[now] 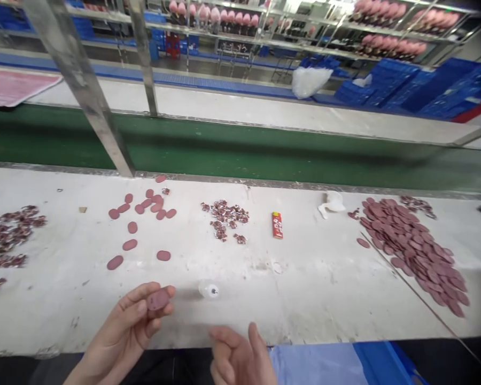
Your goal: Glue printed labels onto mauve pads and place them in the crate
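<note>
Left hand (130,326) pinches one mauve oval pad (157,300) between thumb and fingertips, just left of the small clear bottle (209,290) on the white bench (304,289). Right hand (240,358) sits below the bottle, fingers loosely curled, holding nothing. Red lighter (277,224) lies beyond the bottle, to its right.

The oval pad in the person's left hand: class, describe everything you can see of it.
The oval pad is small, flat and dusty mauve, with a matte, soft-looking face and rounded ends. It is pinched between the thumb and fingers of the left hand, held above the white table, its broad face turned toward the camera. Only that hand touches it; its underside is hidden.
</note>
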`<state>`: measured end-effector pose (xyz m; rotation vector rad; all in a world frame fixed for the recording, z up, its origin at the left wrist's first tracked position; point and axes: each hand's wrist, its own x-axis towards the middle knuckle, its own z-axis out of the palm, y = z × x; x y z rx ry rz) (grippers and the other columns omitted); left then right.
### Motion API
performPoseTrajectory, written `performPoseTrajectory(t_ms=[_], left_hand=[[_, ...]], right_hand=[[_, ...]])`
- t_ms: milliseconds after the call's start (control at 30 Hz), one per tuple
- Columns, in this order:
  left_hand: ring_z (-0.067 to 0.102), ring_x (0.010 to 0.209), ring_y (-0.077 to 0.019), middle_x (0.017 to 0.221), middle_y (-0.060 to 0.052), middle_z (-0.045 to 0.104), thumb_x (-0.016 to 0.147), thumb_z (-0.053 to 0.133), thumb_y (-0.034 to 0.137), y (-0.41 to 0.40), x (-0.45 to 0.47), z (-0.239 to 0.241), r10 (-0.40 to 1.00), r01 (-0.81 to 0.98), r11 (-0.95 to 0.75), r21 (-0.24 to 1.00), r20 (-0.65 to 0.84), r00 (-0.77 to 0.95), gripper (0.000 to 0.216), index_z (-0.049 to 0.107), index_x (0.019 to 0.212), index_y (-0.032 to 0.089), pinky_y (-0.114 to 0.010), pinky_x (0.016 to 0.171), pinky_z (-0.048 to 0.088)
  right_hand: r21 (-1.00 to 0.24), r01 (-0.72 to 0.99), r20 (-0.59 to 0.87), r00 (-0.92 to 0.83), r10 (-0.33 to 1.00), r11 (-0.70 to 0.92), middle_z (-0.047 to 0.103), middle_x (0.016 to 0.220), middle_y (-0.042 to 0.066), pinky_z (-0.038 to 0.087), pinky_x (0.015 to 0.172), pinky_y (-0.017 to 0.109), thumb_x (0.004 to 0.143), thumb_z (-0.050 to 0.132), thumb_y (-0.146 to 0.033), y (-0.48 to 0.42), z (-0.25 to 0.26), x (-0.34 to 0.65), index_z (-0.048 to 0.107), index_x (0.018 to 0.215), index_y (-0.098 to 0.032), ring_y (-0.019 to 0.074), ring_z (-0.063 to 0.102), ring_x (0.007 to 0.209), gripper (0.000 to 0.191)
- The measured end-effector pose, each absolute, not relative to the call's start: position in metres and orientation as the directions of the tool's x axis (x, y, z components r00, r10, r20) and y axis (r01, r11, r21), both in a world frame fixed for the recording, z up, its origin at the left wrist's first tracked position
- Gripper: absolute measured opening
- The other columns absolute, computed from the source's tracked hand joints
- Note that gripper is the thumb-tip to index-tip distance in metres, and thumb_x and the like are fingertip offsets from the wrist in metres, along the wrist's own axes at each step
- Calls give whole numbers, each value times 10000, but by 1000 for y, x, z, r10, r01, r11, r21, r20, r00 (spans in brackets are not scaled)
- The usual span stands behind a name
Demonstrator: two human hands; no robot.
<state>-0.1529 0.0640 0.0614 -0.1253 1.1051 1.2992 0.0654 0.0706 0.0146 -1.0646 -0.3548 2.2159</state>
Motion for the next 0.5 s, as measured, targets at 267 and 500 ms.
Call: performPoseTrajectory(t_ms=[267,500], left_hand=[[780,876,-190,1057,-103,823,689,903,194,53,-146,48,803,-844,359,399,-593,62,239,816,912,189,-177,702,618],[762,917,-162,1110,-96,812,774,839,207,51,-127,37,844,-849,381,366,-513,158,205,805,977,202,-173,730,585]], right_hand=[[-254,-645,-511,-544,666,-721,321,624,-125,125,334,30,860,718,-580,118,19,10,728,1008,-140,-27,181,414,464],[-738,-571,-380,-87,921,-359,618,530,-67,479,397,248,736,839,-584,91,75,12,708,976,-273,146,613,409,414]])
